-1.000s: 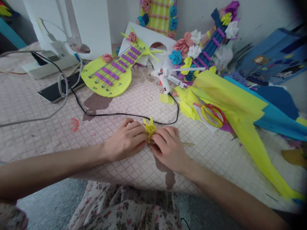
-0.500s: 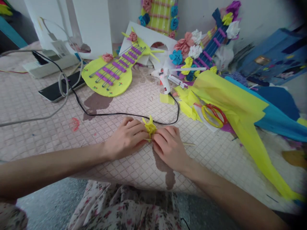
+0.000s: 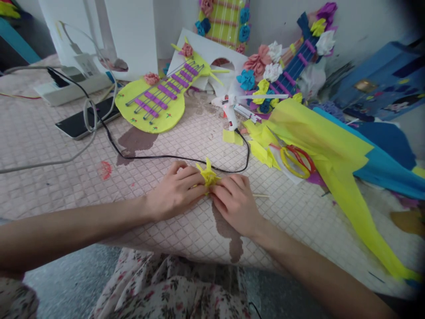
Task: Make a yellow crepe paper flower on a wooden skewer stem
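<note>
Between my two hands is a small yellow paper flower, its pointed petals sticking up above the fingertips. My left hand is closed, pinching the flower's left side. From the other side my right hand pinches it as well, fingers bent and pressed together. A thin wooden stick pokes out to the right from behind the right hand; its other part is hidden by the fingers. Both hands rest low over the quilted tabletop cover, close to its front edge.
A black cord runs just beyond my hands to a white glue gun. Scissors and yellow crepe paper lie at right. A yellow paper instrument, a phone and a power strip sit at back left.
The flower's petals have turned and spread slightly between the fingers. The stick end at right sits a little higher. Both hands keep nearly the same place, and the view has shifted slightly.
</note>
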Tool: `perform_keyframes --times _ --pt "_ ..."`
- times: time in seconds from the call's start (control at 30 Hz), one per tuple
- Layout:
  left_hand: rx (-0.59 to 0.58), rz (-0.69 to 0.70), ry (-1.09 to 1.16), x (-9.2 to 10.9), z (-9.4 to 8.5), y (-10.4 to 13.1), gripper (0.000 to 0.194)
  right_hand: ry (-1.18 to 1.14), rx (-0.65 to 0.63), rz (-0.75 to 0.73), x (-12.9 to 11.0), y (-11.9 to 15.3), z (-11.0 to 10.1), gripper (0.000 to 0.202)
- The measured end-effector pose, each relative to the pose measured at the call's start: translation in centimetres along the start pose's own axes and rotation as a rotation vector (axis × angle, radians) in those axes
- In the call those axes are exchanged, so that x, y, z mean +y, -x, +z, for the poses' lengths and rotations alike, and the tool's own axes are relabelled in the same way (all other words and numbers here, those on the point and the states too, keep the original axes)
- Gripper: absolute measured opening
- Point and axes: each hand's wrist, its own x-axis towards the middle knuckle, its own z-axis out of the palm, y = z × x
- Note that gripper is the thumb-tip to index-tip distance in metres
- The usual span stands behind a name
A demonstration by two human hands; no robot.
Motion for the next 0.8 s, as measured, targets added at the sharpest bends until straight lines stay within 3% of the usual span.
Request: perform_keyframes --times 0.8 --pt "-0.071 -0.123 0.065 -0.7 -0.43 0.11 0.012 0.048 -0.075 0.043 0.42 -0.16 0.25 0.016"
